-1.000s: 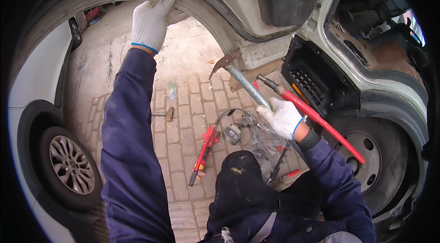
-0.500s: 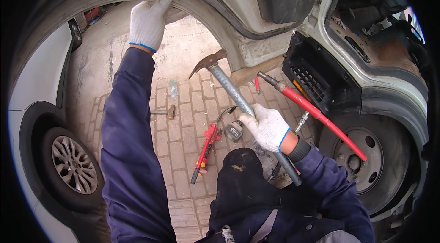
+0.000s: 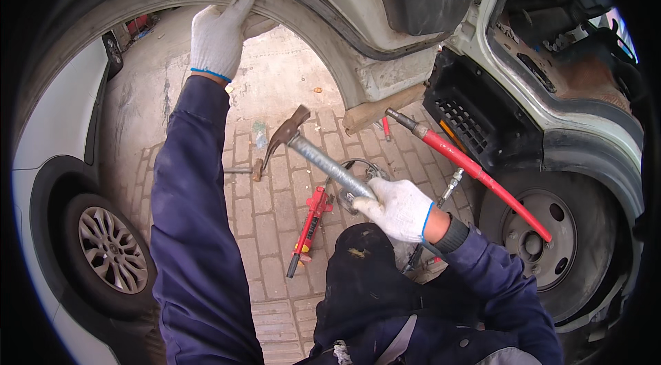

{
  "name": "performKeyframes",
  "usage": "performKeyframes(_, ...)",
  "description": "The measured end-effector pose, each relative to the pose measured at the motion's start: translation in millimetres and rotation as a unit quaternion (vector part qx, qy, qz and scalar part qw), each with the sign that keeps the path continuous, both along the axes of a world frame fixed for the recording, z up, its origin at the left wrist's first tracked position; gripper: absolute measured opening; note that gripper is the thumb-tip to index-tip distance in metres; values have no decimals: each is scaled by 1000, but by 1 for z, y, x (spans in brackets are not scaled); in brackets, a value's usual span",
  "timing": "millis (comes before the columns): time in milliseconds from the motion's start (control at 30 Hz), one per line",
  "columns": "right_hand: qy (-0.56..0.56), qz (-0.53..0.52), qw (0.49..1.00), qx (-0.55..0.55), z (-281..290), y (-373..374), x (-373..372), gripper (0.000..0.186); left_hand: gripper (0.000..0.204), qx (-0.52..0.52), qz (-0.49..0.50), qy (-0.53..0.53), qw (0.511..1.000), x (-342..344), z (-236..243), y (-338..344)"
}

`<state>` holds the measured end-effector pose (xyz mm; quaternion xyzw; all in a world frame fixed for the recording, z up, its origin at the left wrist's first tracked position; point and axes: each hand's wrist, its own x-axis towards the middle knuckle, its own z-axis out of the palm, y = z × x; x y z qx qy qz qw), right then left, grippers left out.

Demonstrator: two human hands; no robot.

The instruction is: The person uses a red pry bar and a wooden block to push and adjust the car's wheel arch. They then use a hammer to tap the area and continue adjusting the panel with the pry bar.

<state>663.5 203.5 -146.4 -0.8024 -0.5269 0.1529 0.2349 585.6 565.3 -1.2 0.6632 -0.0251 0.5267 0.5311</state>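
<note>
My right hand (image 3: 398, 208), in a white knitted glove, grips a hammer (image 3: 337, 172) by its grey metal handle, in front of my knees. The hammer's rusty head has a curved, pointed claw toward the lower left and a blunt face toward the upper right; it hangs in the air over the paving. At the upper left, my gloved left hand (image 3: 219, 40) holds the pale lip of a vehicle's wheel arch (image 3: 313, 36). One digit lies over the front of the lip; the other fingers are mostly hidden behind it.
A red hand pump (image 3: 310, 224) and a small hammer (image 3: 258, 169) lie on the brick paving. Rightward, a long red tube (image 3: 454, 155) slants before a wheel (image 3: 513, 227). A wooden block (image 3: 382, 109) sits under the arch's end. A white car (image 3: 62, 117) stands left.
The hammer has swung away from the arch, its head moving left and down and tilting. My right hand has lowered slightly. My left hand stays on the lip with little shift.
</note>
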Motion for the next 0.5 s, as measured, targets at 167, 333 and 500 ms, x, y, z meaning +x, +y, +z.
performKeyframes(167, 53, 187, 978, -77, 13, -11, -13, 49, 43, -29, -52, -42, 997, 4, -12, 10)
performKeyframes(333, -34, -178, 983, -27, 25, 17, 34, 56, 39, 235, 137, 3, 962, 4, -20, 28)
performKeyframes(500, 6, 75, 996, -42, -21, -2, -21, 50, 37, 91, 26, 1, 995, -3, -15, 19)
